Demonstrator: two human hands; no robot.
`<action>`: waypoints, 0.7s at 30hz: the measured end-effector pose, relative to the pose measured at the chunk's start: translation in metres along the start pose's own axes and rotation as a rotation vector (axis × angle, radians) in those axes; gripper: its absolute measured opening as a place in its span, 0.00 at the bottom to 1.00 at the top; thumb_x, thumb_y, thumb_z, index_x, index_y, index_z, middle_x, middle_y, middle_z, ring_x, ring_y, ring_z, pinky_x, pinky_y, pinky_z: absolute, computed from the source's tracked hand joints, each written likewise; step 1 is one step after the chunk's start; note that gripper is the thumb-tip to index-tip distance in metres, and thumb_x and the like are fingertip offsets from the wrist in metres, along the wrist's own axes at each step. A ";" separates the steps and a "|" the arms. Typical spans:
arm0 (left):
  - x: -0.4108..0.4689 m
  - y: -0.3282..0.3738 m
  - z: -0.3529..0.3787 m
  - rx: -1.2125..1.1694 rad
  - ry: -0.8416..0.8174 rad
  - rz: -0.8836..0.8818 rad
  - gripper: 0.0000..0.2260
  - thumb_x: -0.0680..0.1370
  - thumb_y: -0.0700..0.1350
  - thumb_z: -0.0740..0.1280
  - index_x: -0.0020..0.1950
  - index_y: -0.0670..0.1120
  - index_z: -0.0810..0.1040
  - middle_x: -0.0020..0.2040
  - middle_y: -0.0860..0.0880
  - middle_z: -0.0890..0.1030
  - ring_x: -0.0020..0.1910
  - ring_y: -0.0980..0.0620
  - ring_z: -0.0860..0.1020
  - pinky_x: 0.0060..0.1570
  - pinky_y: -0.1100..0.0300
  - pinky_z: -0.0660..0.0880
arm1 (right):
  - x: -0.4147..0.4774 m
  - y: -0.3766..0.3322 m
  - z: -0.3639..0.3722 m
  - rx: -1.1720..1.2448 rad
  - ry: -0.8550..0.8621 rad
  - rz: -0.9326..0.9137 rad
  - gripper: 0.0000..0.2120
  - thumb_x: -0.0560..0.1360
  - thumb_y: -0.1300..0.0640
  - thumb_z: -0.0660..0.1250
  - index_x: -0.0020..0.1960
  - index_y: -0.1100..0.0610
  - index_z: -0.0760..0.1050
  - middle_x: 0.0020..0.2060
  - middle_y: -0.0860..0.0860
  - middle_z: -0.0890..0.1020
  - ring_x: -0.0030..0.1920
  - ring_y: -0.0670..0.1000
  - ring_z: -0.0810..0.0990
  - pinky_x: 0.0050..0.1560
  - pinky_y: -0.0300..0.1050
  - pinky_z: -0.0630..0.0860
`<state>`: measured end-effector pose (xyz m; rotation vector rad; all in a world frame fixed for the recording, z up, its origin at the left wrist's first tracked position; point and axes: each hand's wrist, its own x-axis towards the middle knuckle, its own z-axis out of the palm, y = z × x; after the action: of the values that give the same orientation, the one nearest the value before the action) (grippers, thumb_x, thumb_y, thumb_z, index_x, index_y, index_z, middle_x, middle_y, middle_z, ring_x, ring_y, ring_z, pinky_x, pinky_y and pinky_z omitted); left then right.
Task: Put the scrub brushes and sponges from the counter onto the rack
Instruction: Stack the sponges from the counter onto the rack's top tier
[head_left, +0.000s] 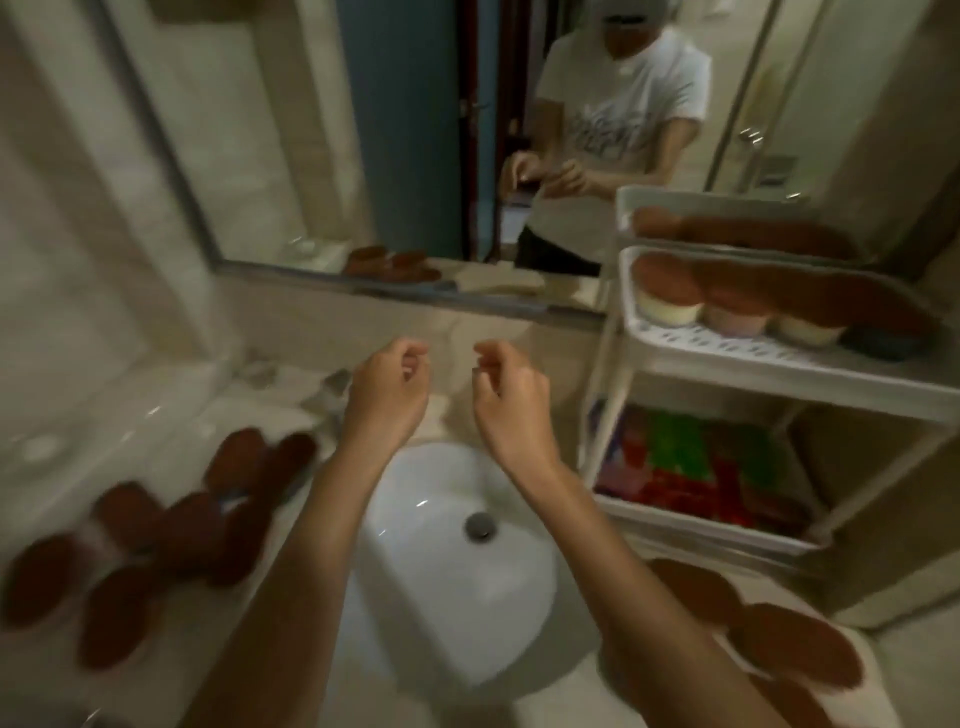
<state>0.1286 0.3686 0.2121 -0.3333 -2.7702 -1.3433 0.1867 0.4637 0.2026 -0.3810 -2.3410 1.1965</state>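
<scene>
Both the left hand (387, 387) and the right hand (511, 395) are held empty above the sink (452, 597), fingers loosely curled, nothing pinched, apparently between pickups. Brown scrub brushes (171, 530) are left clustered on the counter (47, 441) at the left, with more at the right, while the rack (779, 358) is already stocked on its upper shelf.

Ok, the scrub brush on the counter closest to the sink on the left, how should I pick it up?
Take that scrub brush across its narrow sides with the left hand, coming down from above. It lies flat with its brown oval face up and another brush tight beside it, so pinch where the edge is free.
</scene>
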 end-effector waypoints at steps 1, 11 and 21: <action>-0.003 -0.025 -0.013 0.008 0.000 -0.059 0.12 0.78 0.40 0.60 0.60 0.42 0.77 0.59 0.43 0.81 0.59 0.45 0.77 0.54 0.61 0.69 | -0.009 -0.004 0.027 0.010 -0.068 0.020 0.14 0.76 0.67 0.58 0.60 0.64 0.74 0.55 0.60 0.80 0.57 0.57 0.77 0.55 0.37 0.67; -0.002 -0.265 -0.100 0.251 -0.223 -0.421 0.15 0.79 0.36 0.57 0.62 0.41 0.76 0.65 0.40 0.76 0.65 0.43 0.73 0.64 0.55 0.68 | -0.074 -0.023 0.259 -0.216 -0.609 0.152 0.19 0.76 0.65 0.56 0.65 0.57 0.72 0.57 0.63 0.77 0.58 0.62 0.75 0.57 0.49 0.72; 0.023 -0.344 -0.102 0.489 -0.401 -0.437 0.21 0.80 0.42 0.58 0.74 0.47 0.63 0.73 0.40 0.58 0.71 0.38 0.60 0.67 0.47 0.64 | -0.088 -0.001 0.338 -0.565 -0.777 0.275 0.21 0.78 0.53 0.56 0.71 0.52 0.62 0.68 0.60 0.63 0.65 0.63 0.65 0.66 0.58 0.68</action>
<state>0.0275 0.0869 0.0136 0.0431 -3.5300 -0.6346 0.0812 0.1933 0.0083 -0.4972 -3.4107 0.8546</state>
